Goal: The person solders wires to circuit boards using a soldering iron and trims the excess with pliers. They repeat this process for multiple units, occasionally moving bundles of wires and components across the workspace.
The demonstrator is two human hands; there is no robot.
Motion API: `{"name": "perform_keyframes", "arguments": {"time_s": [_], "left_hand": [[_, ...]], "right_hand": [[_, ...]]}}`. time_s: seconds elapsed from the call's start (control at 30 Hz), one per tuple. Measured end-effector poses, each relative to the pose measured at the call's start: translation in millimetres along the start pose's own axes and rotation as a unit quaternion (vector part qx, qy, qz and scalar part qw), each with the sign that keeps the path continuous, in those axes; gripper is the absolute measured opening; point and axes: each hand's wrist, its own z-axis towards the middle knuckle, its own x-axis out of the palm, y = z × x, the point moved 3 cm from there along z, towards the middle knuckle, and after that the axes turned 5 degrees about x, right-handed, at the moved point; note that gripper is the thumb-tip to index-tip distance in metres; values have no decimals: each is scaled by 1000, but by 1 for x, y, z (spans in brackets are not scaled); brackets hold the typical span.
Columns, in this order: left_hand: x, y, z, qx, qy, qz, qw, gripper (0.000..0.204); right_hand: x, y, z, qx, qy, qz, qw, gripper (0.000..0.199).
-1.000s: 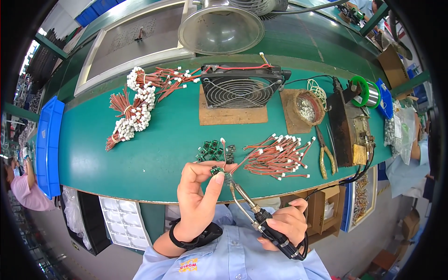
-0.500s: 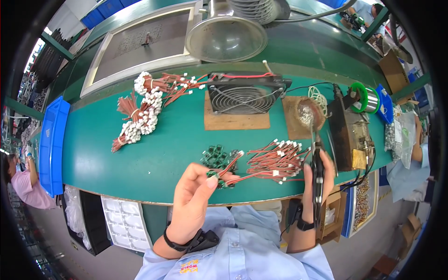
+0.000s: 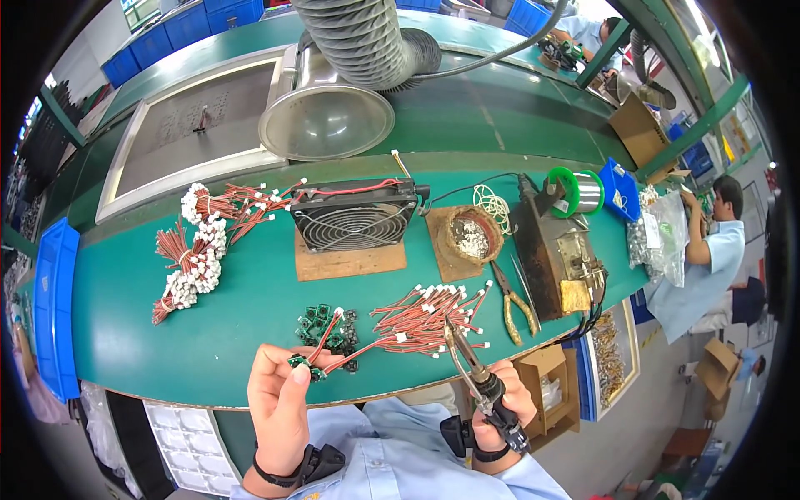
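My left hand [image 3: 279,408] pinches a small green circuit board [image 3: 312,370] between thumb and fingers. Red and black wires with white plugs run from the board. Closed around the handle of a soldering iron [image 3: 487,390] is my right hand [image 3: 515,400]; the iron's metal tip points up and left, over the near side of a pile of red-black wire leads [image 3: 425,318]. Just beyond my left hand lies a cluster of green circuit boards [image 3: 317,323] with dark parts beside them. The iron's tip is apart from the board.
Behind stand a black fan [image 3: 354,218] on a wooden board and a round pot [image 3: 473,236] of pale scraps. Pliers [image 3: 514,308], a soldering station [image 3: 550,258] and a green solder spool [image 3: 575,192] are right. Bundled leads [image 3: 196,258] and a blue bin [image 3: 54,308] are left.
The view has shifted, so the bench sits lower and further left. My right hand has brought the soldering iron down from beside the pot, tilting it leftward. My left hand keeps its pinch.
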Motion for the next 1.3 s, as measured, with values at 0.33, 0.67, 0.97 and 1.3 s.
{"name": "perform_keyframes", "arguments": {"time_s": [0.33, 0.67, 0.97, 1.3], "left_hand": [[-17, -20, 4, 53, 7, 40, 998, 9], [-95, -88, 117, 118, 31, 268, 956, 17], [-109, -63, 235, 67, -48, 284, 955, 34], [17, 3, -26, -183, 429, 122, 876, 48]], "right_hand": [[-2, -1, 9, 112, -44, -134, 984, 47], [-11, -47, 17, 134, -76, -349, 924, 41], [-15, -31, -18, 151, -150, -155, 965, 47], [41, -2, 23, -46, -53, -174, 982, 45]]}}
